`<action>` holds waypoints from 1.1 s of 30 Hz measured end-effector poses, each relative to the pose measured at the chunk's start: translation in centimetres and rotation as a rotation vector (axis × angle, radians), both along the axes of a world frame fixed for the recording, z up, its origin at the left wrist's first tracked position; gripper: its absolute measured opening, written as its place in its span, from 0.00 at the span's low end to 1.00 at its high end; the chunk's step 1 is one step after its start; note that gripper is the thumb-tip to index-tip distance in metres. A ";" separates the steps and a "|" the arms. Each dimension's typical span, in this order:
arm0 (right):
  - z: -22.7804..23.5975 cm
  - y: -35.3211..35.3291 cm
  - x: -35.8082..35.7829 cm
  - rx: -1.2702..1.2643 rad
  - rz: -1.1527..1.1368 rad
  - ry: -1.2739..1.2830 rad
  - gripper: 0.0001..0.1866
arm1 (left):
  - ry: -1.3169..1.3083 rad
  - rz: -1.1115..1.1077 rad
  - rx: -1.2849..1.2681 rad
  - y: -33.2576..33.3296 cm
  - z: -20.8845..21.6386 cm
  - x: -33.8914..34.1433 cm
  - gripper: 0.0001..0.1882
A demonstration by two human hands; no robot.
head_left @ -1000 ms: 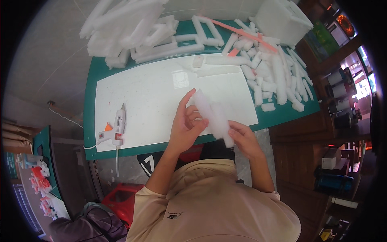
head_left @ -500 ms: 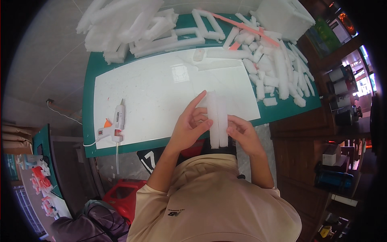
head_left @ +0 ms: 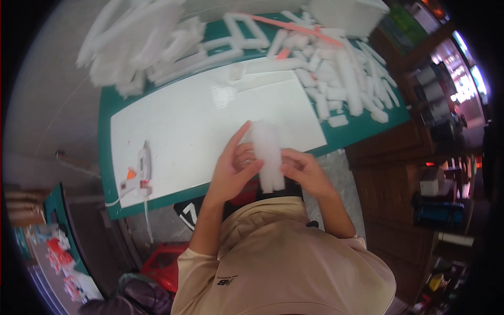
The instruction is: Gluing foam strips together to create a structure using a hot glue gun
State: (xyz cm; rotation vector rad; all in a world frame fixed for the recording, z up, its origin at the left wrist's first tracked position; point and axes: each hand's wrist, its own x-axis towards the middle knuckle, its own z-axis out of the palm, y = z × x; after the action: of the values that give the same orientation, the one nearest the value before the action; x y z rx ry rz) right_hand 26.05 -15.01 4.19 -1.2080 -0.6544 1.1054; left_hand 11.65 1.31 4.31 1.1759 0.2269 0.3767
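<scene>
Two white foam strips [head_left: 268, 155] stand side by side in front of me, just past the front edge of the table. My left hand [head_left: 234, 167] closes on their left side, thumb against the foam and index finger stretched up along it. On the other side, my right hand [head_left: 307, 170] pinches the foam between thumb and fingers. Blur hides most of the seam between the strips, though a split shows at the lower end. A white glue gun [head_left: 144, 167] with an orange trigger lies on the white board [head_left: 178, 136], its glue stick hanging over the edge.
Foam frames [head_left: 134, 47] are stacked at the back left of the green table [head_left: 107, 113]. Loose foam offcuts [head_left: 328, 73] and a pink strip [head_left: 299, 30] lie at the back right, beside a large foam block [head_left: 346, 18]. A red stool [head_left: 165, 262] stands below left.
The whole view has shifted and tilted, with the table and hands now farther left in it. The strips look closer together, with less gap between them. Both hands keep their hold.
</scene>
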 end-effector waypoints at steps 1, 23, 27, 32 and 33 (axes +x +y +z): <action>-0.4 0.1 -0.1 -0.002 0.023 0.020 0.20 | 0.009 0.016 0.004 0.1 0.0 -0.2 0.44; 2.0 -5.0 6.0 -0.163 -0.423 -0.865 0.24 | 0.178 0.307 0.194 2.2 -0.6 -5.5 0.30; 0.5 -7.1 10.0 -0.198 -0.659 -1.179 0.22 | 0.300 0.248 0.595 3.6 1.0 -4.9 0.26; -0.1 -9.4 13.1 -0.346 -0.791 -1.329 0.21 | 0.415 0.170 0.950 3.2 4.6 -2.7 0.23; -0.1 -9.7 13.4 -0.366 -0.803 -1.324 0.21 | 0.369 0.142 0.994 3.2 4.8 -2.3 0.23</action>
State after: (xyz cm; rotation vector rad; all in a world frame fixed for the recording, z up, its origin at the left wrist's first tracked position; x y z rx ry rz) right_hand 39.42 -24.73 4.12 -2.2283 -0.7940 -0.4055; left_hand 9.37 4.52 9.14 2.2222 0.4726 0.4035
